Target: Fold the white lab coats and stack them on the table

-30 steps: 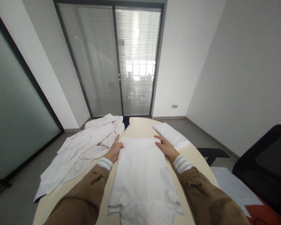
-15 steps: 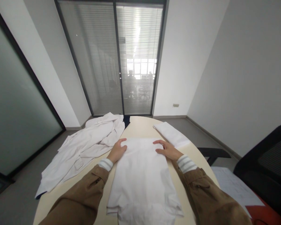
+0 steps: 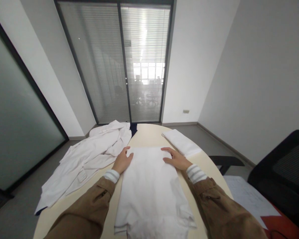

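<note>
A white garment (image 3: 150, 189), folded into a long strip, lies flat in front of me and runs past the bottom of the view. My left hand (image 3: 122, 160) is at its far left corner, with thumb and forefinger apart at the edge. Opposite it, my right hand (image 3: 176, 159) touches the far right corner, its thumb and forefinger also spread over the cloth. The other fingers of both hands are mostly hidden. Rumpled white garments (image 3: 87, 159) with dark blue parts lie to the left of my left hand.
A folded white cloth (image 3: 181, 142) lies near the far right edge of the round cream table (image 3: 149, 134). Right of the table stand a black chair (image 3: 284, 169) and papers (image 3: 249, 196) on something red. Behind is a glass partition with blinds (image 3: 102, 66).
The view has shifted slightly. Both hands stay at the far corners of the folded garment, with the left forefinger slightly more bent. The garment otherwise looks much the same.
</note>
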The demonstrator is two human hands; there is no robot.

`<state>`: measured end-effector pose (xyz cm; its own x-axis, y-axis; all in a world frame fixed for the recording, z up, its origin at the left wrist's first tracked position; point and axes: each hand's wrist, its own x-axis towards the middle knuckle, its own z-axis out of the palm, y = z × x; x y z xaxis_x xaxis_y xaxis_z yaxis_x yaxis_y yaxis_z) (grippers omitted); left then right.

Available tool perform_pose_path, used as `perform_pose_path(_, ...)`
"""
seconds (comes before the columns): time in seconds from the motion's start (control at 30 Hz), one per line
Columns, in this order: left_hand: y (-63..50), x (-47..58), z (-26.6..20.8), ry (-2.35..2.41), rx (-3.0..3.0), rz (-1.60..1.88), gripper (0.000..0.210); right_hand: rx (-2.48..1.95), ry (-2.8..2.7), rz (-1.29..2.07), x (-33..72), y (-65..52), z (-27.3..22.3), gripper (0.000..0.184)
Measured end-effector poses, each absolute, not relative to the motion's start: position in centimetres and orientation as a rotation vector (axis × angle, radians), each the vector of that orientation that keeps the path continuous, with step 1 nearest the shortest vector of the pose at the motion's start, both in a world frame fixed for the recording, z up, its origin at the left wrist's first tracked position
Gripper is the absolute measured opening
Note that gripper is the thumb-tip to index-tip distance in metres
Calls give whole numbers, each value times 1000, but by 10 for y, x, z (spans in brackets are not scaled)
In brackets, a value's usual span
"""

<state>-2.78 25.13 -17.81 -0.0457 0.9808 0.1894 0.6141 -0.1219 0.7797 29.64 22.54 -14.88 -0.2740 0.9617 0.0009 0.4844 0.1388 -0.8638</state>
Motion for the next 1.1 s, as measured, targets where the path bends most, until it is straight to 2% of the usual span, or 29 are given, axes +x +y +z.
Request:
perform_pose_path(0.17,261,-27,-184,1597,1708,1103,51,-1497,-1834,726,295,238,-159,44)
perform_pose_path(0.37,263,-27,-181,1323,1459,1207,62,-1309,-1718,1036,299,246,-166,72)
perform_pose_path(0.63,263,-30,-169,1199,1215,1038,52,-1241,-1508,1354,292,233,-155,73)
perform_pose_path(0.87,253,-22,-164,1072,1216,1159,54,-1250,-1562,1297,295,236,-151,83)
perform_pose_path(1.0,254,-21,-165,1308,1422,1113,56,-1412,-1689,1118,295,237,-148,79)
perform_pose_path(1.1,255,-22,-166,1446,1608,1058,64,-1522,-1690,1021,292,236,-148,64)
